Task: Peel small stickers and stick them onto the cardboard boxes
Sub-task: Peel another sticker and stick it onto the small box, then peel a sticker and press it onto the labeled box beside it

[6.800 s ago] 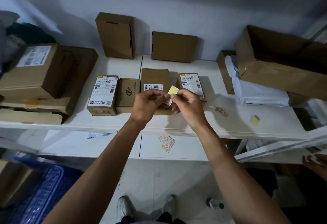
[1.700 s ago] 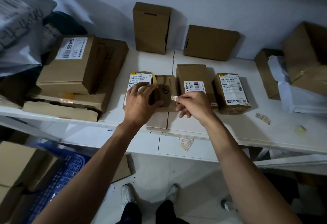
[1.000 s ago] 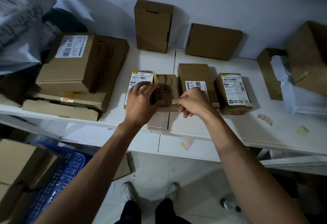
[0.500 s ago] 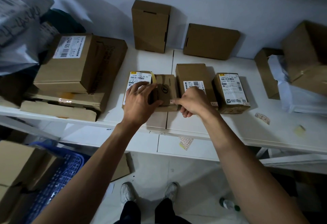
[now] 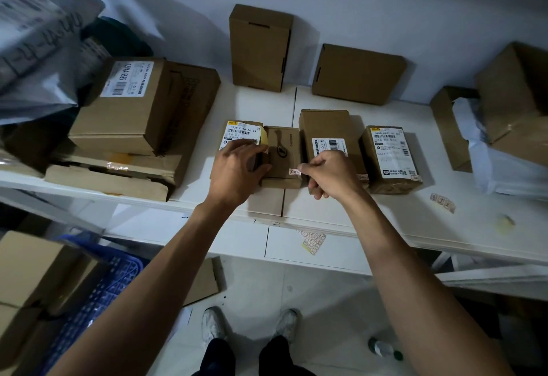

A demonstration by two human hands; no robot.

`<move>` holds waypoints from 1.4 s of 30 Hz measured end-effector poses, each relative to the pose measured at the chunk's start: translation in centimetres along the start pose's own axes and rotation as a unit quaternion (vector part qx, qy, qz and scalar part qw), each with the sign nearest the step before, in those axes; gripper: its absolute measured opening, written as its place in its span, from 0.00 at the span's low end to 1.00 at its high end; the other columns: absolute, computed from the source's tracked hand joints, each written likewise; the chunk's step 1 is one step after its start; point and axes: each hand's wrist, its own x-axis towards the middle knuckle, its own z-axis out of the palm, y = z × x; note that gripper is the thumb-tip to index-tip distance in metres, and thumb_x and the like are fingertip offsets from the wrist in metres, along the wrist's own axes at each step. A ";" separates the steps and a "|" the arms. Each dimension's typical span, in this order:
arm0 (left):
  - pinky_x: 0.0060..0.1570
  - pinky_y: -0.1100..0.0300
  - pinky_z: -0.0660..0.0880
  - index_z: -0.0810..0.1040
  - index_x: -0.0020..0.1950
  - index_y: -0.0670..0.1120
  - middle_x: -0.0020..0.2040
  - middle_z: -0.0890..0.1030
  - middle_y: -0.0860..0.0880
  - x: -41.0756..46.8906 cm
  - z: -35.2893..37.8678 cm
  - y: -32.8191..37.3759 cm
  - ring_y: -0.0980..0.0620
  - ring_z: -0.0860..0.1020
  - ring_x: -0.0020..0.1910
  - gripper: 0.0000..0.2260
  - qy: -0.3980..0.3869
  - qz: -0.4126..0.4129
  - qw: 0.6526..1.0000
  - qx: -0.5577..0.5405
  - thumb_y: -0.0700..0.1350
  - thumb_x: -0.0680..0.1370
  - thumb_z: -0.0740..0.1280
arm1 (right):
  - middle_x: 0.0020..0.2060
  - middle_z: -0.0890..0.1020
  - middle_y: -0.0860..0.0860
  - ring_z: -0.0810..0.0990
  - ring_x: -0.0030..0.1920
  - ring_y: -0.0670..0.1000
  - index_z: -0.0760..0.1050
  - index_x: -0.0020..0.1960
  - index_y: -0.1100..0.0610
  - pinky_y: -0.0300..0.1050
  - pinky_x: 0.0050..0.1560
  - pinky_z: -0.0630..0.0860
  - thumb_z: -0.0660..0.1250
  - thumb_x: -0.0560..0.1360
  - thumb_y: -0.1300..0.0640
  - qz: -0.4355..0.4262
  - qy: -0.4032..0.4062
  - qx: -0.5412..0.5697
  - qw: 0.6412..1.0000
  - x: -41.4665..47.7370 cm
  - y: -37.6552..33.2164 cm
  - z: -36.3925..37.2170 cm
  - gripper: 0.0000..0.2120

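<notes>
Four small cardboard boxes lie in a row on the white shelf [image 5: 385, 212]. My left hand [image 5: 237, 168] rests on the leftmost labelled box [image 5: 241, 134] and pinches a yellow sticker backing sheet [image 5: 264, 139] between its fingers. A small pink sticker [image 5: 294, 171] sits on the near right corner of the plain brown box [image 5: 281, 147]. My right hand [image 5: 330, 177] is curled beside it, fingertip at the sticker's edge, holding nothing. The third box [image 5: 326, 126] and the fourth box [image 5: 391, 153] each carry a small sticker at their near corner.
A loose sticker strip [image 5: 441, 201] and a yellow paper scrap [image 5: 505, 221] lie on the shelf at right. A sticker sheet [image 5: 312, 240] sits on the lower shelf. Larger boxes [image 5: 133, 108] stack at left; two boxes [image 5: 261, 49] lean on the wall. A blue crate [image 5: 98, 292] stands below.
My right hand brought a peeled sticker to the plain brown box, pressed it on the near right corner, and has now slid slightly right, uncovering it. My left hand stayed on the leftmost box.
</notes>
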 end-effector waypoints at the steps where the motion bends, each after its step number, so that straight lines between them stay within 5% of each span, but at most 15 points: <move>1: 0.59 0.55 0.74 0.84 0.57 0.46 0.56 0.84 0.44 0.0 0.1 -0.1 0.46 0.79 0.59 0.18 -0.002 0.003 1.000 0.005 0.46 0.68 0.78 | 0.27 0.84 0.55 0.81 0.24 0.54 0.79 0.38 0.59 0.40 0.26 0.69 0.72 0.76 0.53 -0.003 0.007 -0.015 1.000 0.0 0.0 0.2 0.12; 7: 0.59 0.55 0.76 0.84 0.57 0.48 0.56 0.84 0.45 0.0 0.0 0.1 0.47 0.80 0.58 0.16 0.002 -0.006 1.000 -0.009 0.46 0.69 0.77 | 0.28 0.85 0.56 0.82 0.25 0.55 0.78 0.38 0.62 0.38 0.26 0.68 0.69 0.77 0.51 -0.008 0.024 -0.038 0.999 0.0 0.0 0.2 0.16; 12: 0.51 0.52 0.81 0.85 0.53 0.54 0.52 0.86 0.51 0.4 -0.6 -0.5 0.52 0.84 0.49 0.10 -0.012 -0.113 0.982 -0.154 0.49 0.73 0.73 | 0.27 0.82 0.57 0.77 0.22 0.53 0.78 0.45 0.65 0.37 0.21 0.66 0.65 0.79 0.56 -0.008 0.026 0.055 0.998 -0.5 -0.1 -0.5 0.12; 19: 0.52 0.55 0.80 0.86 0.50 0.43 0.43 0.86 0.51 0.3 -2.4 0.5 0.61 0.82 0.40 0.06 0.003 -0.202 0.916 -0.347 0.38 0.74 0.74 | 0.30 0.82 0.56 0.75 0.25 0.52 0.80 0.49 0.59 0.37 0.22 0.70 0.67 0.80 0.55 -0.027 0.006 0.139 0.990 -1.5 -0.9 -0.5 0.08; 24: 0.51 0.51 0.80 0.86 0.47 0.45 0.40 0.86 0.54 0.0 -3.3 1.2 0.56 0.82 0.41 0.05 -0.014 -0.229 0.882 -0.413 0.37 0.73 0.74 | 0.28 0.82 0.54 0.75 0.23 0.50 0.82 0.49 0.58 0.41 0.27 0.68 0.66 0.80 0.57 -0.073 -0.011 0.164 0.984 -2.0 -1.6 -0.1 0.08; 30: 0.47 0.61 0.77 0.84 0.44 0.44 0.42 0.86 0.45 -0.6 -3.1 2.1 0.53 0.81 0.41 0.06 -0.035 -0.234 0.861 -0.450 0.35 0.70 0.76 | 0.30 0.81 0.54 0.74 0.24 0.51 0.83 0.53 0.60 0.39 0.24 0.68 0.68 0.80 0.55 -0.120 -0.034 0.216 0.968 -3.0 -3.3 0.2 0.10; 33: 0.45 0.59 0.77 0.81 0.48 0.43 0.43 0.85 0.39 -1.0 -2.9 2.8 0.51 0.81 0.41 0.09 -0.050 -0.243 0.850 -0.464 0.36 0.71 0.76 | 0.30 0.82 0.55 0.75 0.25 0.52 0.83 0.53 0.59 0.38 0.24 0.69 0.70 0.79 0.54 -0.132 -0.041 0.219 0.966 -3.3 -3.7 0.7 0.09; 37: 0.47 0.57 0.77 0.79 0.55 0.40 0.41 0.84 0.44 -1.3 -2.9 3.5 0.50 0.82 0.43 0.14 -0.073 -0.243 0.841 -0.478 0.36 0.71 0.76 | 0.30 0.81 0.56 0.74 0.25 0.52 0.81 0.47 0.60 0.37 0.24 0.69 0.70 0.79 0.57 -0.138 -0.034 0.216 0.966 -3.6 -3.9 1.0 0.06; 42: 0.45 0.61 0.79 0.83 0.49 0.39 0.45 0.86 0.40 -0.8 -3.3 3.5 0.46 0.85 0.45 0.04 -0.095 -0.218 0.845 -0.479 0.38 0.76 0.71 | 0.32 0.82 0.55 0.76 0.26 0.52 0.79 0.47 0.62 0.35 0.24 0.68 0.65 0.82 0.58 -0.165 -0.052 0.151 0.973 -4.2 -3.8 0.2 0.09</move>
